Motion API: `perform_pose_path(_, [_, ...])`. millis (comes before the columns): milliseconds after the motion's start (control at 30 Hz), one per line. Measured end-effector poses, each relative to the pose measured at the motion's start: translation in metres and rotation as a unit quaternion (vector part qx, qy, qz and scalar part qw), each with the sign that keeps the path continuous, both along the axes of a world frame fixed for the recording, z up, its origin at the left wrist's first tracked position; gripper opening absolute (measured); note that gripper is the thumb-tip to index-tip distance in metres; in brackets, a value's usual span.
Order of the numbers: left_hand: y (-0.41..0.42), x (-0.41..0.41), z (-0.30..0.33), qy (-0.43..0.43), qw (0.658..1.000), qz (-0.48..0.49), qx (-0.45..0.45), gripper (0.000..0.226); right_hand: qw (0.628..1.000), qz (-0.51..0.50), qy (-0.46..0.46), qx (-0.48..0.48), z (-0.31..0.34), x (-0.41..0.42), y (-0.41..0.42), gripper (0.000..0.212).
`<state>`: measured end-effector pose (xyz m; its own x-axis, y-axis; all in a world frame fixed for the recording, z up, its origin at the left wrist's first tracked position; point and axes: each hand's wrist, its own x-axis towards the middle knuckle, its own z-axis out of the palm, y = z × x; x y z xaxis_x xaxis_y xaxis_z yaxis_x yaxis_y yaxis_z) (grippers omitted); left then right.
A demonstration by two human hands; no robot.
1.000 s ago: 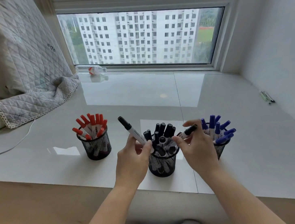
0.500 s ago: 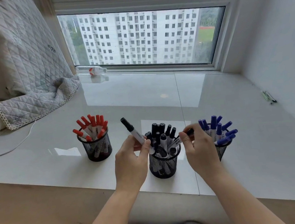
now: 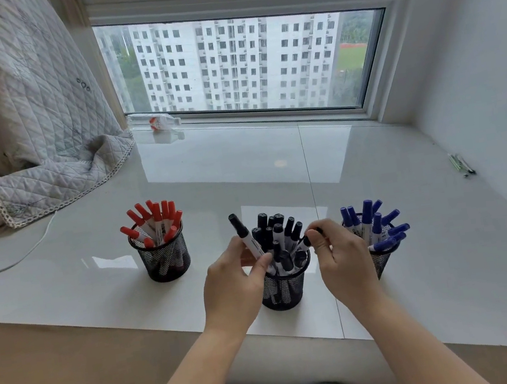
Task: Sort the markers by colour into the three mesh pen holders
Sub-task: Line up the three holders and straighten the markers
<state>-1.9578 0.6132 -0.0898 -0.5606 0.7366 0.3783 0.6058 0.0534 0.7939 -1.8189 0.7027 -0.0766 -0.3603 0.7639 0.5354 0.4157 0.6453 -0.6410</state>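
left hand (image 3: 231,287): left of middle holder (image 3: 284,288), grip pinching black marker (image 3: 245,237) | right hand (image 3: 341,260): right of it, grip pinching second black marker (image 3: 305,243)

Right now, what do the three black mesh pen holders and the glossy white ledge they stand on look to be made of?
The three black mesh pen holders look like perforated metal painted matt black: marker barrels show through the holes. The glossy white ledge looks like polished tile or stone: it mirrors the window and shows straight seams.

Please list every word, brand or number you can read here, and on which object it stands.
None can be read.
White barrels of the red-capped markers: dark print, too blurred.
White barrels of the blue-capped markers: print too small.
Clear plastic bottle at the window: red label, unreadable.
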Motion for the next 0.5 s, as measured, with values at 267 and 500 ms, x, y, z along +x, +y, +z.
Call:
perform_pose_path(267, [0.003, 0.008, -0.011, 0.037, 0.999, 0.022, -0.011, 0.014, 1.0, -0.014, 0.003, 0.014, -0.004, 0.001, 0.0, 0.011])
perform_pose_path(500, [0.006, 0.0, 0.014, 0.011, 0.992, 0.056, 0.111, 0.051, 1.0, -0.006, 0.003, 0.01, -0.005, 0.002, 0.0, 0.023])
